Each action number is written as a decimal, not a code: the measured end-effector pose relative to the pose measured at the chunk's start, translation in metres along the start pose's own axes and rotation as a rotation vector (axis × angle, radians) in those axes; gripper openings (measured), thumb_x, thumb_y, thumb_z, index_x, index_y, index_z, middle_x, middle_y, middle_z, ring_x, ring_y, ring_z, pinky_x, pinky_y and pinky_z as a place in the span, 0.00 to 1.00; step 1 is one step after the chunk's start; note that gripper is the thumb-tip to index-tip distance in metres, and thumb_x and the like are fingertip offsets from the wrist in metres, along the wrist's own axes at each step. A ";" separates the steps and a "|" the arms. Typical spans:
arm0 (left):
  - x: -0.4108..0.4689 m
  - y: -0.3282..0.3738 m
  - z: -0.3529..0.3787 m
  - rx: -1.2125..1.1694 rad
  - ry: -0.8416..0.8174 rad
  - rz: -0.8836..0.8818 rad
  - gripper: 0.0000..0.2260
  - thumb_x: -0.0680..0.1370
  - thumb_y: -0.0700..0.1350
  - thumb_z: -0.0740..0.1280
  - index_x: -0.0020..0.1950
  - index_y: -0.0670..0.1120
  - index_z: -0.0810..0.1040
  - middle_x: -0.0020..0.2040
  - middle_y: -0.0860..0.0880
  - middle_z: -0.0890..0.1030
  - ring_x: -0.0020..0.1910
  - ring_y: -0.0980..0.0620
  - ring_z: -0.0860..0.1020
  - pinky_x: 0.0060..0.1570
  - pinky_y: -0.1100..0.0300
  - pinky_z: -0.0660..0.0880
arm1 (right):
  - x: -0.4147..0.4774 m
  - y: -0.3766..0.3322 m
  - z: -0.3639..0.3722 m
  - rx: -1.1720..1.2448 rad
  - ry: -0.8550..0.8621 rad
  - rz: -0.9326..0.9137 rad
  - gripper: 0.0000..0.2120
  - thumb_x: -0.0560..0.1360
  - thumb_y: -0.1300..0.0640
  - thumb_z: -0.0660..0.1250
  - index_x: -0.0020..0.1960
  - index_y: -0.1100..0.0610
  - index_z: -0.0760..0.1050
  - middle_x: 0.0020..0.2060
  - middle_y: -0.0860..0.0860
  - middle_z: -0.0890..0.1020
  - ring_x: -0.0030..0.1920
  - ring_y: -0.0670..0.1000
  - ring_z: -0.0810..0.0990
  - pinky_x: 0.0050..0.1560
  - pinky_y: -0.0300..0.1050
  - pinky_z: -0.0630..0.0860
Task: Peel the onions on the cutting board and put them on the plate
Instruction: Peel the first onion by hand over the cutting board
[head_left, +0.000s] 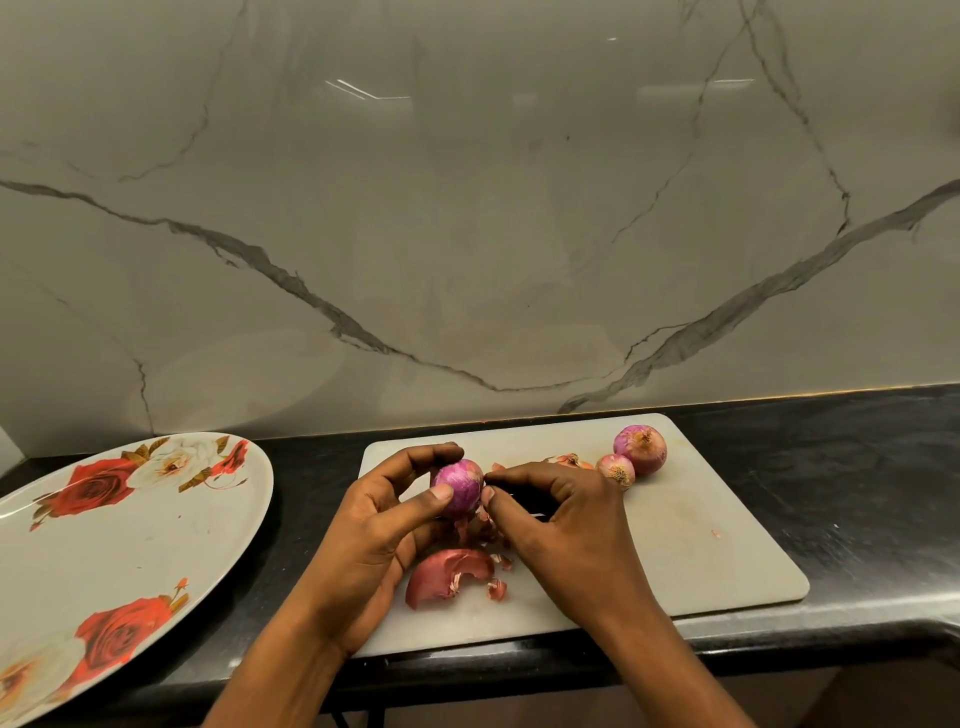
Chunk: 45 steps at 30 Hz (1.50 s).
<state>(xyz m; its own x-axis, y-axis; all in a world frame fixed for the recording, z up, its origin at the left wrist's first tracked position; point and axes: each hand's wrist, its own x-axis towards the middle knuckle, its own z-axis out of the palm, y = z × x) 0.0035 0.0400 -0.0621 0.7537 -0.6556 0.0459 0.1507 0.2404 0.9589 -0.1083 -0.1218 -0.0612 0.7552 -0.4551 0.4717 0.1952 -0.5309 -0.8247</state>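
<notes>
Small round purple onion (458, 488) held above white plastic cutting board (701, 519)
The left hand (384, 525) grips it; the right hand (566, 525) pinches its side with thumb and forefinger.

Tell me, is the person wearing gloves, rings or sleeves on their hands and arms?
No. The left hand and right hand are both bare: no gloves, rings, watch or bracelets show. The forearms are bare too, with no sleeve in view. The fingers have short, plain nails.
</notes>
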 end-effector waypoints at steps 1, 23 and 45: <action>0.000 0.000 0.000 0.009 0.001 0.008 0.17 0.77 0.39 0.75 0.66 0.44 0.83 0.68 0.44 0.81 0.66 0.37 0.81 0.64 0.38 0.79 | 0.000 0.000 0.000 0.007 0.008 -0.001 0.10 0.77 0.56 0.75 0.55 0.44 0.86 0.42 0.29 0.83 0.48 0.33 0.84 0.47 0.27 0.79; -0.005 0.006 0.002 0.035 -0.082 0.020 0.24 0.76 0.31 0.73 0.72 0.42 0.77 0.67 0.42 0.83 0.68 0.42 0.81 0.62 0.49 0.82 | 0.007 0.011 0.000 0.183 -0.040 0.159 0.08 0.77 0.58 0.75 0.47 0.45 0.88 0.41 0.45 0.89 0.42 0.49 0.89 0.47 0.53 0.87; -0.002 0.003 -0.001 -0.024 -0.114 0.012 0.29 0.71 0.34 0.72 0.74 0.43 0.76 0.69 0.40 0.81 0.68 0.38 0.80 0.65 0.45 0.80 | 0.007 0.011 0.001 0.192 -0.032 0.179 0.10 0.78 0.59 0.74 0.50 0.43 0.86 0.43 0.44 0.89 0.45 0.48 0.89 0.49 0.52 0.87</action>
<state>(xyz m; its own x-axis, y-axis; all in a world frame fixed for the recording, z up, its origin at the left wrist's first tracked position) 0.0029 0.0428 -0.0595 0.6779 -0.7296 0.0902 0.1586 0.2649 0.9512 -0.1001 -0.1298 -0.0671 0.8070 -0.5052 0.3059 0.1699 -0.2975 -0.9395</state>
